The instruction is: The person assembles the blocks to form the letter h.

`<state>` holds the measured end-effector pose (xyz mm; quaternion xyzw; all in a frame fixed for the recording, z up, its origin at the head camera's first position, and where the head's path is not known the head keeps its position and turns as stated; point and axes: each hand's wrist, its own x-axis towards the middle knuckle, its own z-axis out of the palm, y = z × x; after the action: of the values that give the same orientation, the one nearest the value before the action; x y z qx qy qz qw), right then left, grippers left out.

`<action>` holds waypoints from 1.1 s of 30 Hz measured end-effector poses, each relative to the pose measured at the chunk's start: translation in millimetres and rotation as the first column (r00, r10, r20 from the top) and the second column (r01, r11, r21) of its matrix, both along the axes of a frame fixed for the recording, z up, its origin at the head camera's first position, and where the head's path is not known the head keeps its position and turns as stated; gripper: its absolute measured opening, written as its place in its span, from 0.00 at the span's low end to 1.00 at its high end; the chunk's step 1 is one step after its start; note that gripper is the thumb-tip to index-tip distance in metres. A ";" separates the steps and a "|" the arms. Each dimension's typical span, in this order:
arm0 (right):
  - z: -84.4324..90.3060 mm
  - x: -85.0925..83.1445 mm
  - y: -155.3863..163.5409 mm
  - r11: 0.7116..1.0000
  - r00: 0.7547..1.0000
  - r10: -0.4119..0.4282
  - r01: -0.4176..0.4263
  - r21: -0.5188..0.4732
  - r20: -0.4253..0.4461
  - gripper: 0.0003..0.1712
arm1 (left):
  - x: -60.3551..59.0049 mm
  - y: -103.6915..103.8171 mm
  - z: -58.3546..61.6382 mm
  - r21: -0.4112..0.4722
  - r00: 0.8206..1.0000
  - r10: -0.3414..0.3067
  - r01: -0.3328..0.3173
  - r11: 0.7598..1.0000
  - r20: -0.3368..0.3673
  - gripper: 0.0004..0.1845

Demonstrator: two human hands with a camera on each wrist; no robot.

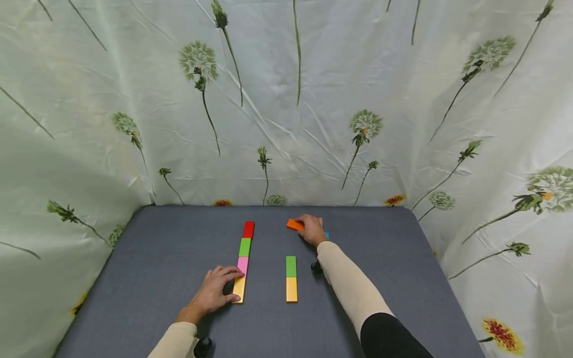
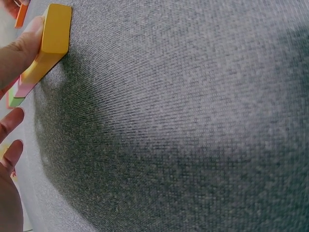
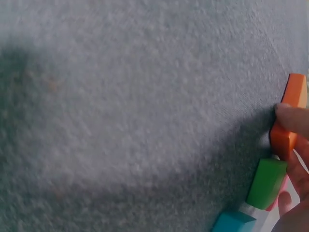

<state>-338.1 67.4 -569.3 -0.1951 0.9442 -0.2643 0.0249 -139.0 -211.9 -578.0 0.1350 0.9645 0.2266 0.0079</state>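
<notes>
A grey tabletop (image 1: 156,258) stands inside a wrap of flower-printed curtain (image 1: 112,99).

On the left, the left hand (image 1: 215,294) lies low on the cloth, its fingers (image 1: 234,271) loosely curved against the near end of a four-block row. They touch the yellow block (image 1: 239,289) from its left side; the left wrist view shows a finger (image 2: 19,46) pressed to that block's (image 2: 50,41) edge, with nothing gripped. Beyond it the row runs away from the person: pink block (image 1: 243,265), green block (image 1: 244,246), red block (image 1: 248,229), laid end to end and touching.

Further right is a shorter row, well apart from the first: a second yellow block (image 1: 292,289) nearest the person, a second green block (image 1: 291,266) touching its far end.

Right again, at the far side of the tabletop, the right hand (image 1: 312,229) pinches an orange block (image 1: 295,224), tilted, its left end raised off the cloth. The right wrist view shows the fingers (image 3: 292,116) closed on that block (image 3: 289,116), with a third green block (image 3: 266,182) and a blue block (image 3: 232,222) lying just beside the palm; a sliver of the blue one (image 1: 327,234) peeks out at the hand's right in the head view.
</notes>
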 end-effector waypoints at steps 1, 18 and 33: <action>0.2 1.4 0.1 1.000 1.000 -0.001 0.001 -0.003 0.003 0.20 | 1.6 1.0 0.3 -0.001 1.000 0.001 -0.001 1.000 -0.004 0.30; 14.7 39.3 2.1 0.989 0.990 0.121 -0.113 -0.090 0.078 0.18 | 23.4 22.1 3.9 0.016 0.998 0.017 -0.016 1.000 -0.066 0.29; 20.4 67.2 -9.1 0.980 0.968 0.158 -0.130 -0.147 0.195 0.20 | 35.7 25.3 9.0 -0.027 0.998 0.043 -0.044 0.999 -0.054 0.29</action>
<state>-270.9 58.3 -548.8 -0.2360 0.9000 -0.3431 0.1285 -103.3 -186.6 -569.1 0.1198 0.9702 0.2096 -0.0208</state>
